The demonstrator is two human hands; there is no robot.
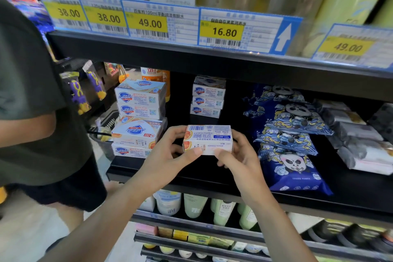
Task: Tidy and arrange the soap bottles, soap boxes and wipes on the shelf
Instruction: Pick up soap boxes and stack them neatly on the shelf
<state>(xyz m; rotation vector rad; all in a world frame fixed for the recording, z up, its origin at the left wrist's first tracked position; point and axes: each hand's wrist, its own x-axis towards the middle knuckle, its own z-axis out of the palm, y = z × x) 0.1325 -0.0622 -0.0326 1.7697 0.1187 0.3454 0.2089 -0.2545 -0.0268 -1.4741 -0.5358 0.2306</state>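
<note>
A white soap box (209, 137) with an orange fruit picture is held in the air just above the front of the black shelf (191, 176). My left hand (170, 153) grips its left end and my right hand (236, 155) grips its right end, thumbs on the near face. A stack of soap boxes (139, 117) stands at the shelf's left, with an orange soap bottle (155, 74) behind it. Three more soap boxes (207, 100) are stacked further back in the middle. Blue panda wipes packs (291, 140) overlap in a row to the right.
Grey wipes packs (357, 136) lie at the far right. A person in a dark green shirt (27, 91) stands close on the left. Price tags (148, 21) line the shelf edge above. Green and white bottles (223, 210) fill the shelf below.
</note>
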